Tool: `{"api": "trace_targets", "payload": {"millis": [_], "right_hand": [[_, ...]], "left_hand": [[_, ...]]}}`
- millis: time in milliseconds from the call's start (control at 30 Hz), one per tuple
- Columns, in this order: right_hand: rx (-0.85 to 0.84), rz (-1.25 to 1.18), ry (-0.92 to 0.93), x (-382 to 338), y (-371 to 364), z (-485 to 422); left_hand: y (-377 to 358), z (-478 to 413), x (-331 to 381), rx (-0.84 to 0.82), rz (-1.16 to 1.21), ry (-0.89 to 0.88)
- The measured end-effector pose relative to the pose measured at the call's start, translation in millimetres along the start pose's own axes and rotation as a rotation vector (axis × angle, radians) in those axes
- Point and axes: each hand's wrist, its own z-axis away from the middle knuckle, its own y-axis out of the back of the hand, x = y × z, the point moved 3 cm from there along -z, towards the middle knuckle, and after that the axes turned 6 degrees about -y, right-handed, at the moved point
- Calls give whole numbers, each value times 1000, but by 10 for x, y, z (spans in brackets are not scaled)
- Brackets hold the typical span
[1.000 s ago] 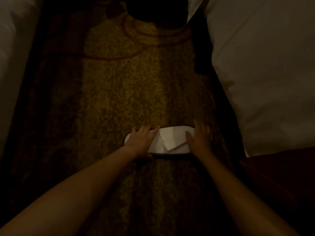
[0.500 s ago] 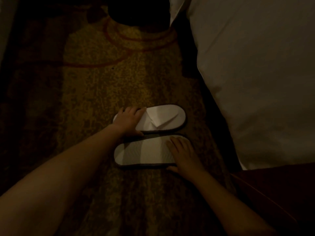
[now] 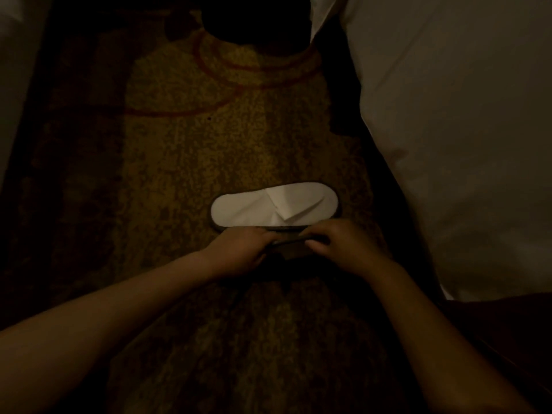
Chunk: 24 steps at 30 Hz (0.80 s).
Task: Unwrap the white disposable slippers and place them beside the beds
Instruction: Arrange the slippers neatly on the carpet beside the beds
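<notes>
One white disposable slipper lies flat on the carpet, lengthwise left to right, its folded strap towards the right. Just in front of it my left hand and my right hand grip the second slipper, which is tilted on edge so that only its dark sole shows between them. Most of that slipper is hidden by my fingers and the dim light.
A bed with white bedding rises on the right, close to the slippers. Another white bed edge runs along the far left. The patterned gold and red carpet fills the aisle between them. A dark round shape sits at the top.
Both hands have left the flat slippers and come together on the near slipper, lifting it on edge so its dark sole faces me. The far slipper stays flat.
</notes>
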Motion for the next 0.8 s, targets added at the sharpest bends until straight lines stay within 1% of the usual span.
{"api": "trace_targets", "payload": {"millis": [33,100,133,200,267,300,333,400,433,467,533,600,633,667,700,733,767,800], "right_hand": [[101,55,26,-47,63,-11],[326,81,11,-117,152,6],[400,41,-36,-127,169,24],[449,-77,-160,-110,171,59],[399,-258,-306,-77,97,75],[346,-409,-360,-76,26,77],[275,-586,-394,-97,-77,79],[88,-858,-462,-169,-369,119],[12,-920,-507,-202,-508,160],[-26,-955,-532,-226,-612,203],[1,-1019,-530,-224,-642,233],[63,-995,-511,-120,-505,216],[49,-969,-494,-60,-417,203],[-2,-948,-477,-3,-342,202],[-71,-920,-475,51,-304,210],[-129,-881,-494,115,-305,226],[-156,-837,-532,184,-328,247],[-144,-792,-580,248,-365,267]], "left_hand": [[22,0,0,45,43,76],[45,24,8,147,236,233],[49,47,11,219,350,302],[50,106,15,369,514,404],[31,152,13,464,715,518],[10,165,18,514,902,574],[-6,159,33,569,1138,605],[-10,117,88,670,1579,609],[-4,95,116,697,1722,615],[-1,82,139,698,1804,629],[34,80,154,638,1870,644],[120,121,63,605,1935,646],[191,160,-33,622,1978,647],[273,207,-143,656,1996,640],[340,262,-280,702,1950,643],[371,324,-421,731,1818,677],[363,394,-539,706,1605,724],[319,464,-611,618,1355,759]]}}
